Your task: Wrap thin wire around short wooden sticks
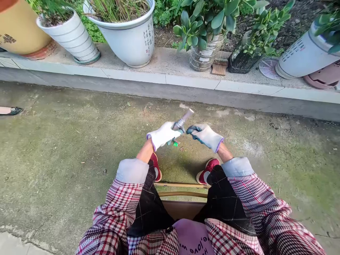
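Observation:
My left hand (165, 134) wears a white work glove with a dark coated palm and a purple cuff edge. Its fingers are closed round a slim grey-purple tube-like thing (182, 120), which has a shiny ribbed middle and a pale end pointing up and right; its exact kind is blurred. Just to the right, my right hand (207, 136), gloved alike, has its fingers pressed together near the tube's lower end. Whatever may be in that pinch is hidden. A small bright green piece (175, 144) shows below my left fingers; whether it is held or lies on the ground I cannot tell.
Beyond my hands runs a low tiled ledge (127, 75) bearing several potted plants, among them a large white pot (127, 42) and a clear plastic container (203, 58). Mossy concrete ground (66, 141) surrounds my red shoes (209, 168). A dark-tipped object (12, 111) lies at far left.

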`<control>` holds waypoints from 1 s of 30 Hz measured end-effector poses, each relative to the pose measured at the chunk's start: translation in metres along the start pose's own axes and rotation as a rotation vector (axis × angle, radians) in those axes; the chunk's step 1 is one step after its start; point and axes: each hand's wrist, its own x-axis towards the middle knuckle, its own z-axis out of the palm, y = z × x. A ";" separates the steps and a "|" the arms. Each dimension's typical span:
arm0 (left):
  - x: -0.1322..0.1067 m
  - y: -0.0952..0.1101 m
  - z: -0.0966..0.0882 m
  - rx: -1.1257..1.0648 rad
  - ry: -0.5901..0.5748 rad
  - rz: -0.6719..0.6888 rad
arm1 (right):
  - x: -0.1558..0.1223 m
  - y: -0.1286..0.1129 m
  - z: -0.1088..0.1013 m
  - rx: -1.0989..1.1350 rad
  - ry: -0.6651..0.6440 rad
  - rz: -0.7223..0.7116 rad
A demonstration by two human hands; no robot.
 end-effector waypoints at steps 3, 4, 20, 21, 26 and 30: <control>0.009 -0.010 -0.006 0.156 0.189 -0.081 | -0.009 -0.014 0.024 -0.068 -0.153 -0.024; 0.012 -0.012 -0.004 0.271 0.192 -0.111 | -0.011 -0.016 0.028 -0.090 -0.188 -0.036; 0.014 -0.010 -0.001 -0.172 0.269 -0.053 | -0.002 -0.004 0.023 0.037 -0.063 -0.004; 0.016 -0.013 -0.001 -0.064 0.279 -0.063 | -0.005 -0.006 0.026 0.000 -0.098 -0.017; 0.016 -0.013 0.015 0.439 0.009 -0.100 | -0.007 -0.001 0.004 -0.222 -0.026 -0.144; 0.006 -0.002 0.020 0.245 -0.140 0.013 | 0.004 0.008 -0.021 -0.072 0.080 -0.088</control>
